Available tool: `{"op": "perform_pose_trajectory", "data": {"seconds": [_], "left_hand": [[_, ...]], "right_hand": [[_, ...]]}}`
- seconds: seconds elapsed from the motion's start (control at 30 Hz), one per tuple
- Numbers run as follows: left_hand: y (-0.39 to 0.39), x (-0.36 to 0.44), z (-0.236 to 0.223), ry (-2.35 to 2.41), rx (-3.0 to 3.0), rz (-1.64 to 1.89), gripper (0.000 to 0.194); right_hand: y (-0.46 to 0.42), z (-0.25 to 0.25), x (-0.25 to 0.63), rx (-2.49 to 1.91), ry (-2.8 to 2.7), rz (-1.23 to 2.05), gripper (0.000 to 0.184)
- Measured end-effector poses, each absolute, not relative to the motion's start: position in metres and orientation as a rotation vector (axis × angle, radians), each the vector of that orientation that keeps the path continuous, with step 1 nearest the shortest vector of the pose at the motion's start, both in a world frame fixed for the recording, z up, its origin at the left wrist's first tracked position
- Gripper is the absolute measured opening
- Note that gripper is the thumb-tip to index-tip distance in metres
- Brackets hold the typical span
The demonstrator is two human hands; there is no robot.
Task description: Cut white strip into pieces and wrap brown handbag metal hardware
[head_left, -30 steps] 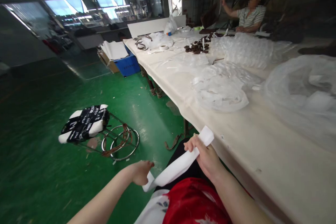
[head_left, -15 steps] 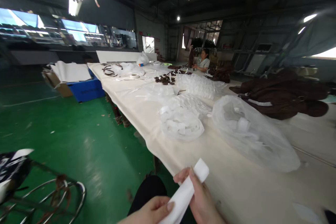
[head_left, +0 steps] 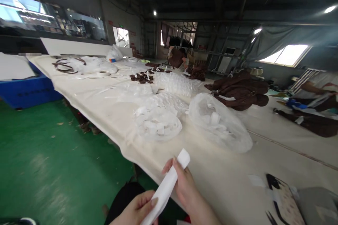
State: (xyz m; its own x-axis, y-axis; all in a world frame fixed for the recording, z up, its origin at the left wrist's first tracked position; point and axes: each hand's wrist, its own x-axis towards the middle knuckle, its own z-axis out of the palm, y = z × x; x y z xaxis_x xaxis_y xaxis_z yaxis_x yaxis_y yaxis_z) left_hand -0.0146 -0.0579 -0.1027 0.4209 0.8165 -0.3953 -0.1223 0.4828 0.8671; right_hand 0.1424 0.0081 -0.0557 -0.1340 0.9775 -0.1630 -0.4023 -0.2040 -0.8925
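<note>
A long white folded strip (head_left: pixel 165 190), like paper or thin fabric, slants up over the near table edge between my hands. My left hand (head_left: pixel 141 204) pinches its lower part between thumb and fingers. Near the upper end, my right hand (head_left: pixel 182 179) is closed round the strip, thumb on top, with a short end sticking out past the fingers. Beyond my hands lie two clear plastic bags, one open bag (head_left: pixel 158 126) with white pieces inside and a larger bag (head_left: pixel 220 126) to its right, also with white pieces.
The long cream-covered table (head_left: pixel 105 112) carries bubble wrap (head_left: pixel 179 83), dark brown small pieces (head_left: pixel 142 77), a tape roll (head_left: pixel 102 74) and brown garments (head_left: pixel 240 91). A phone (head_left: pixel 285 198) lies at the near right. A blue crate (head_left: pixel 31 91) stands left. People sit at the far side and right.
My view has swung to the right, bringing the phone and a person at the right into sight. Both hands keep their hold on the white strip. The far person now holds up a brown piece.
</note>
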Motion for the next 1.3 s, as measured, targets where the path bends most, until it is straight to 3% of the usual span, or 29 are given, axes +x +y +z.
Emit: {"op": "perform_pose_trajectory", "data": {"seconds": [0.3,0.43,0.6,1.03,1.13,1.3], "left_hand": [[-0.059,-0.009,-0.083,0.789,0.66,0.603,0.046],[-0.059,-0.007,-0.085,0.777,0.674,0.591,0.047],[-0.058,-0.008,-0.089,0.828,0.798,0.586,0.045],[-0.049,-0.015,-0.075,0.905,0.943,0.528,0.048],[-0.046,-0.013,-0.076,0.957,1.046,0.617,0.052],[-0.039,-0.02,-0.064,0.998,1.087,0.756,0.055]], "right_hand": [[0.011,-0.047,0.147,-0.581,-0.505,1.889,0.033],[0.011,-0.044,0.15,-0.582,-0.5,1.883,0.038],[0.01,-0.05,0.155,-0.625,-0.494,1.866,0.021],[0.021,-0.047,0.173,-0.744,-0.691,1.742,0.025],[0.045,-0.047,0.191,-0.984,-1.048,1.45,0.045],[0.114,-0.038,0.256,-1.469,-1.425,0.554,0.07]]}}
